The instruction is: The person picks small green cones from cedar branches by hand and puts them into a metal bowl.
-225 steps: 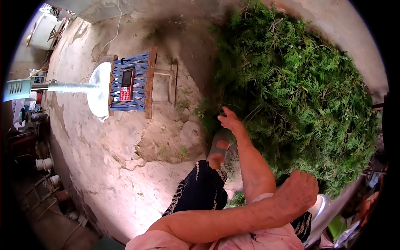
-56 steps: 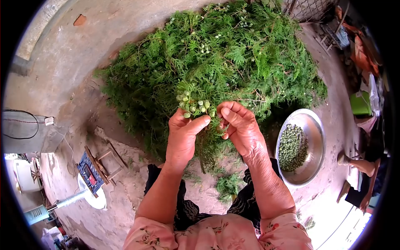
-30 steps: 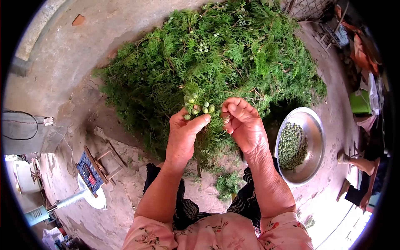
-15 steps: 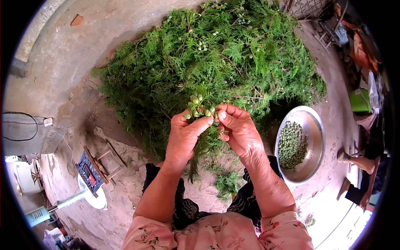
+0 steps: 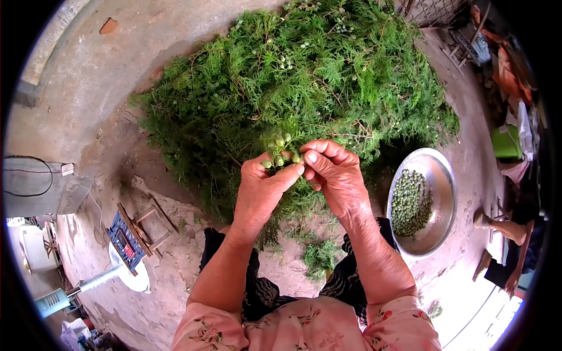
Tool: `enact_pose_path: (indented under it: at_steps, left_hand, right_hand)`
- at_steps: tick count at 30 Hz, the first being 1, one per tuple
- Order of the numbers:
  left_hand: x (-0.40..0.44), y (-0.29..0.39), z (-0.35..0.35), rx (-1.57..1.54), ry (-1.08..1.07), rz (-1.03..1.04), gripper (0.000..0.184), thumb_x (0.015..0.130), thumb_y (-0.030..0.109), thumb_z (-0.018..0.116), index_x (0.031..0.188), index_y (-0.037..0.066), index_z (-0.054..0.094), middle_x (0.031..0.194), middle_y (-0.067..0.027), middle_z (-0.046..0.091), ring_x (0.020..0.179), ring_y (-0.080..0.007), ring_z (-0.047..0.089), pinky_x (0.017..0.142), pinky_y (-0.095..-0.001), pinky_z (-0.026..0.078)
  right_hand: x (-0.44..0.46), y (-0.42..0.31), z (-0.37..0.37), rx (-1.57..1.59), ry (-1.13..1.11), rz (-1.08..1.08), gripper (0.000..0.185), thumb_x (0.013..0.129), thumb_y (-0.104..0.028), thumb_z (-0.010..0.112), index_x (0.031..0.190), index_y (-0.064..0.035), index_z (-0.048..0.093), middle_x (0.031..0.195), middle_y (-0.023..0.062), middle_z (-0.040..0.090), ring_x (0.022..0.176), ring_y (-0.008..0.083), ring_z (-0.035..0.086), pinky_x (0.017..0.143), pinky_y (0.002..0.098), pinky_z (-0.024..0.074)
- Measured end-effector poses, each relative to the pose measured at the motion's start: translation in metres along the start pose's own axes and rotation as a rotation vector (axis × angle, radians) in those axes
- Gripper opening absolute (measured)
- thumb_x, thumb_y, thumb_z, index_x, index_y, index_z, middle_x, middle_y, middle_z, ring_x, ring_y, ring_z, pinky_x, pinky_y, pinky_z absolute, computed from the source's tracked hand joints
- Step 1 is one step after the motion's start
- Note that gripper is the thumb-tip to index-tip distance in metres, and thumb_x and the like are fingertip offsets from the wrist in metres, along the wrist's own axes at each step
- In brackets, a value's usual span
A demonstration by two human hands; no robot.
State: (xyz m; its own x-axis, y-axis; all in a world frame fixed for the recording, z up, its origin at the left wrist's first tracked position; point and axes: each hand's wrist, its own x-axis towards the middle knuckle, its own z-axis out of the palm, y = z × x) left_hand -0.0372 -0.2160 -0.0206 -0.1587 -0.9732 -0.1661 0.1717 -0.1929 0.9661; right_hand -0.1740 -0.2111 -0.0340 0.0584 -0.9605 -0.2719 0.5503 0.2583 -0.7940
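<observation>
My left hand (image 5: 260,190) is closed around a green sprig (image 5: 287,130) that carries several pale green cones (image 5: 279,141). Right beside it, my right hand (image 5: 335,175) is pinched at the sprig's right side, with thumb and forefinger on a green cone (image 5: 297,158). Its other fingers are curled, and whether more cones lie in them is hidden. Beyond both hands spreads a large heap of green branches (image 5: 234,88). To the right of my right arm, a metal basin (image 5: 440,202) holds a pile of small green cones (image 5: 411,205).
At the left are a small stool with blue woven straps (image 5: 126,240), bearing a red phone (image 5: 128,250), and a white fan (image 5: 137,279). Loose green bits (image 5: 321,257) lie on the floor between my legs. Another person's leg (image 5: 510,233) shows at the far right.
Since the earliest view, both hands have come together on a sprig and the basin has come into view. In the last second, my right hand has moved left, back onto the cones.
</observation>
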Motion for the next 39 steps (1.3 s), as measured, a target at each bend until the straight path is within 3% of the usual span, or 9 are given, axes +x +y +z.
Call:
enact_pose_path:
  at_steps: [11,15,17,20,24,28,30,34,39]
  left_hand:
    - [0.000,-0.003,-0.005,0.107,0.000,0.040,0.005,0.079,0.006,0.063,0.080,0.001,0.063,0.070,0.0049,0.058,0.063,-0.0007,0.047,0.055,-0.0179,0.037]
    - [-0.001,0.003,-0.005,0.059,-0.028,0.015,0.007,0.078,0.005,0.062,0.083,0.001,0.064,0.072,0.0044,0.059,0.064,-0.0010,0.048,0.057,-0.0183,0.038]
    - [-0.002,0.005,-0.004,-0.036,-0.041,-0.041,0.011,0.077,0.003,0.062,0.087,0.002,0.065,0.079,-0.0001,0.064,0.073,-0.0060,0.056,0.069,-0.0209,0.043]
    - [0.001,-0.002,-0.007,0.019,-0.030,0.034,0.008,0.078,0.004,0.062,0.085,0.001,0.064,0.074,0.0044,0.060,0.066,-0.0013,0.048,0.058,-0.0188,0.039]
    - [0.002,-0.008,-0.011,0.061,-0.022,0.034,0.007,0.078,0.004,0.063,0.084,0.001,0.064,0.073,0.0042,0.060,0.066,-0.0016,0.049,0.058,-0.0189,0.040]
    - [0.001,-0.007,-0.009,0.114,0.006,0.038,0.007,0.077,0.004,0.064,0.083,0.000,0.063,0.069,0.0046,0.058,0.062,-0.0016,0.047,0.055,-0.0188,0.040]
    - [0.001,-0.005,-0.008,0.136,0.008,0.042,0.008,0.077,0.005,0.065,0.082,0.000,0.063,0.068,0.0049,0.058,0.061,-0.0014,0.046,0.054,-0.0187,0.039]
    - [0.001,-0.012,-0.016,0.261,-0.038,0.026,0.011,0.077,0.003,0.064,0.087,-0.002,0.064,0.076,-0.0002,0.062,0.067,-0.0047,0.054,0.061,-0.0194,0.043]
    - [0.001,-0.010,-0.013,0.203,-0.100,0.051,0.010,0.077,0.002,0.064,0.086,-0.002,0.063,0.075,-0.0015,0.062,0.066,-0.0059,0.054,0.060,-0.0198,0.043]
  right_hand:
    - [-0.002,0.001,0.002,-0.097,0.027,0.054,0.013,0.082,-0.014,0.063,0.088,-0.0036,0.062,0.067,-0.0014,0.057,0.055,0.0042,0.050,0.042,0.0154,0.0348]
    - [-0.001,0.002,-0.001,0.111,0.003,0.161,0.012,0.084,-0.015,0.060,0.088,-0.0035,0.060,0.068,-0.0003,0.057,0.054,0.0056,0.049,0.043,0.0169,0.0346]
    - [-0.001,0.002,-0.003,0.187,0.000,0.200,0.012,0.085,-0.015,0.058,0.088,-0.0036,0.060,0.069,0.0004,0.057,0.054,0.0062,0.049,0.043,0.0175,0.0347]
    - [0.000,0.001,-0.004,0.241,-0.045,0.218,0.013,0.085,-0.016,0.057,0.089,-0.0036,0.058,0.073,0.0025,0.057,0.055,0.0085,0.050,0.045,0.0194,0.0374]
    - [0.004,-0.006,-0.001,0.238,-0.001,0.145,0.010,0.083,-0.011,0.058,0.090,-0.0034,0.057,0.078,0.0047,0.058,0.058,0.0116,0.053,0.047,0.0217,0.0414]
    - [0.001,-0.004,-0.005,0.175,-0.072,0.109,0.012,0.080,-0.007,0.062,0.091,-0.0031,0.059,0.075,0.0033,0.060,0.062,0.0090,0.053,0.051,0.0212,0.0433]
    - [-0.002,-0.003,0.004,-0.158,-0.032,0.032,0.016,0.078,-0.007,0.065,0.093,-0.0026,0.062,0.075,0.0018,0.061,0.062,0.0060,0.051,0.053,0.0198,0.0427]
    - [-0.002,0.000,0.007,-0.294,-0.047,-0.027,0.014,0.078,-0.008,0.066,0.090,-0.0024,0.063,0.072,-0.0003,0.060,0.058,0.0038,0.048,0.053,0.0175,0.0412]
    - [-0.001,0.002,0.004,-0.218,-0.023,0.051,0.009,0.081,-0.011,0.063,0.083,-0.0027,0.061,0.068,-0.0012,0.058,0.057,0.0043,0.048,0.049,0.0179,0.0398]
